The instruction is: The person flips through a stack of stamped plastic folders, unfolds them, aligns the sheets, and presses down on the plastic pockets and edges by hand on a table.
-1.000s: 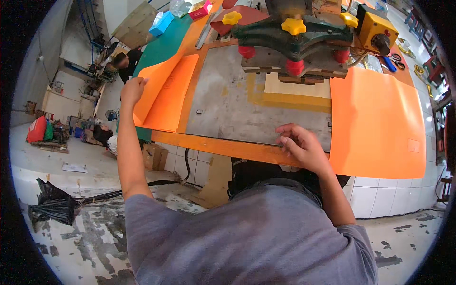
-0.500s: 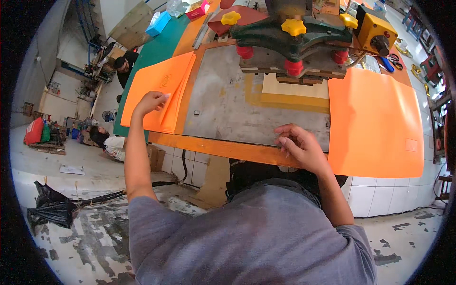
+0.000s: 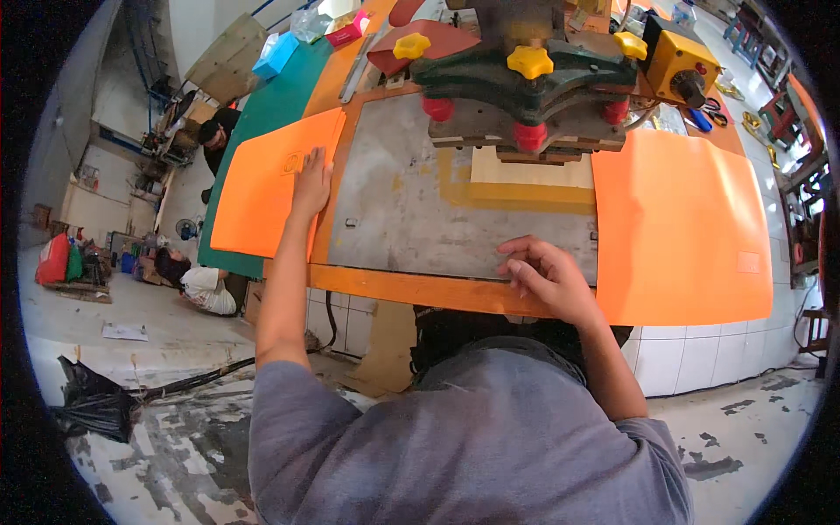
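Green mat: It covers the far left of the table, and the green mat [image 3: 287, 98] lies partly under the orange folders.
Left folders: The left orange folders [image 3: 254, 206] lie flat in a pile, with a small dark emblem on the top one. Their right side is near the metal plate, with a strip of orange wood between.
Left hand: The left hand [image 3: 311, 182] is laid on the pile near its right edge, fingers extended; it clasps nothing.
Risk at left: If the palm pushes sideways, I think the top folder could slide and the pile lose its alignment.
Metal plate: The grey metal plate [image 3: 385, 201] is in the middle, with a cream board [image 3: 525, 172] and brownish tape [image 3: 525, 202] on it.
Press: The press head [image 3: 525, 96], with yellow knobs and red feet, hangs above the far part of the plate.
Right hand: The right hand [image 3: 553, 278] is at the plate's near edge, half curled, with nothing visible in it. I cannot tell if it touches.
Risk at middle: A hand moved under the head could be pinched, if the head came down.
Right sheet: The right orange sheet [image 3: 682, 236] lies right of the plate; its near edge seems to overhang the table. A sleeve or elbow brushing it might pull it down.
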The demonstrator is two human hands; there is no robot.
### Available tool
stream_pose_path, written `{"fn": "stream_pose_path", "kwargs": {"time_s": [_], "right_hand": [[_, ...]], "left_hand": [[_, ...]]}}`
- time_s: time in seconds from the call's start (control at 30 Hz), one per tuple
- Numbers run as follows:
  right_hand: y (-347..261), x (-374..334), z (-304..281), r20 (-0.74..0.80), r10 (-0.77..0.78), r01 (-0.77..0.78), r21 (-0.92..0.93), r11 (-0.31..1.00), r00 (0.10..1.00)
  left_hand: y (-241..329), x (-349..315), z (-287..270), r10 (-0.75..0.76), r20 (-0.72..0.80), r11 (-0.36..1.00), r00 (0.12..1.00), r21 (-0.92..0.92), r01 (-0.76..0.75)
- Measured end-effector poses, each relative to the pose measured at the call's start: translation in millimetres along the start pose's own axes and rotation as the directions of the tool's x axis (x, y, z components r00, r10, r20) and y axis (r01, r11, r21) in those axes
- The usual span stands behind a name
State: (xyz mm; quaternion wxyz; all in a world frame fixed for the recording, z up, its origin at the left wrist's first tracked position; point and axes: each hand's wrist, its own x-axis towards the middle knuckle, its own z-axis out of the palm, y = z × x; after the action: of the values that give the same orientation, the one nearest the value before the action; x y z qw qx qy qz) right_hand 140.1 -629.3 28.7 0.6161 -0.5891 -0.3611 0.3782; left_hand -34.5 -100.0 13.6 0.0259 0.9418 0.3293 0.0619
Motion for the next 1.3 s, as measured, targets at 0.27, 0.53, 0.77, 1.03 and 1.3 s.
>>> {"fn": "stream_pose_path", "kwargs": {"time_s": [0.27,0.53,0.77,1.03,1.3], "right_hand": [[-3.3,1.0,0.7,0.009,0.023,-0.024,0.018,1.000,1.000],[-8.5,0.8,3.7,-0.018,0.039,-0.040,-0.062,0.997,0.999],[-17.0,0.4,6.6,-0.044,0.004,-0.009,-0.112,0.994,0.999],[-20.3,1.3,4.3,-0.053,0.021,-0.026,-0.104,0.994,0.998],[-25.1,3.3,5.2,-0.005,0.043,-0.043,-0.045,0.998,0.999]], "left_hand": [[-29.9,-2.2,16.8,0.126,-0.100,0.991,0.987,-0.033,-0.130],[-5.2,44.9,-31.7,0.054,-0.008,0.976,0.999,-0.211,-0.054],[-4.1,118.6,-5.9,0.139,-0.229,0.967,0.964,-0.179,-0.182],[4.5,141.1,2.9,0.211,-0.181,0.951,0.961,-0.190,-0.245],[-13.0,131.2,3.3,0.195,-0.215,0.947,0.957,-0.211,-0.241]]}}
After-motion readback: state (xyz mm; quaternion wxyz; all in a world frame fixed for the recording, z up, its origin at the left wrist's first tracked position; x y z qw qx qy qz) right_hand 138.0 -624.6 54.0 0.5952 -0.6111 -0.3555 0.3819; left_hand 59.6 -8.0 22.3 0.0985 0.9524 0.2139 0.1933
